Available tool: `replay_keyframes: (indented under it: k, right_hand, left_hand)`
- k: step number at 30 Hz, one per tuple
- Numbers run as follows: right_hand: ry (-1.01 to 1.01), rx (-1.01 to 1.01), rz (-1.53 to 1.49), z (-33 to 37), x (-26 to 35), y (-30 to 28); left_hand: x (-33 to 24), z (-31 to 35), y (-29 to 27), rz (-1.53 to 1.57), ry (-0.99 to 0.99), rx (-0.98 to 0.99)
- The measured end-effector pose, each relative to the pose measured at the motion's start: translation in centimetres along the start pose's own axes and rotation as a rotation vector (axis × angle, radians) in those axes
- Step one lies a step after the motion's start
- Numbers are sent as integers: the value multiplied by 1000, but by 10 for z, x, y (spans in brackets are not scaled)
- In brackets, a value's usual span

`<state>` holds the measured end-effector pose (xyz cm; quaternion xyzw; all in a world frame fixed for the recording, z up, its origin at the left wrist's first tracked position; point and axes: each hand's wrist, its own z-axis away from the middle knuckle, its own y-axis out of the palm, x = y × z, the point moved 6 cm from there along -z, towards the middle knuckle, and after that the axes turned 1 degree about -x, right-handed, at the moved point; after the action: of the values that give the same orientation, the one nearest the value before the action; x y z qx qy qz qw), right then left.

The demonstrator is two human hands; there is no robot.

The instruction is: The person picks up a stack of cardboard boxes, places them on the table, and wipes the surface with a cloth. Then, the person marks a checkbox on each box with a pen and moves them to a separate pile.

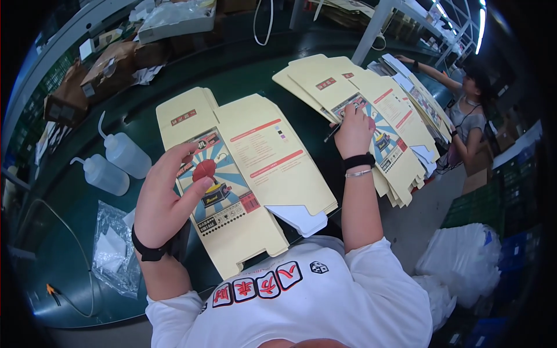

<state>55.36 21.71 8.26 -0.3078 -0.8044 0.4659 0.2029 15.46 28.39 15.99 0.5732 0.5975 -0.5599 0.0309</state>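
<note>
A stack of flat, unfolded cream cartons (264, 156) lies in front of me, printed with a red and blue picture panel. My left hand (168, 194) rests on its left side, thumb and fingers apart, fingertips touching the picture panel. To the right, a fanned stack of the same cartons (386, 104) spreads toward the table's edge. Over its picture panel my right hand (355, 132) is closed, with a thin dark pen-like tool (331, 134) sticking out at its left. I cannot make out the tool's exact kind. White tabs (299, 219) show at the left stack's lower right.
Two squeeze bottles (116, 165) and a clear plastic bag (116, 249) lie on the green table (64, 226) at left. Brown paper packages (110, 69) sit at the back left. A metal post (374, 35) rises behind. At right, another person (467, 113) handles cartons.
</note>
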Motion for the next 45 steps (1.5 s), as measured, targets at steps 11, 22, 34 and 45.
replay_keyframes:
  k: [11, 22, 34, 45]
  right_hand:
    - [-269, 71, -905, 8, 39, -50]
    - [-186, 739, -1589, 6, 79, 20]
    - [-231, 729, -1682, 4, 90, 71]
    - [-265, 545, -1541, 4, 95, 70]
  left_hand:
    - [3, 10, 22, -254, 88, 136]
    - [-33, -25, 90, -383, 197, 364]
    - [-20, -60, 199, -585, 268, 570]
    - [-15, -68, 209, -595, 234, 694]
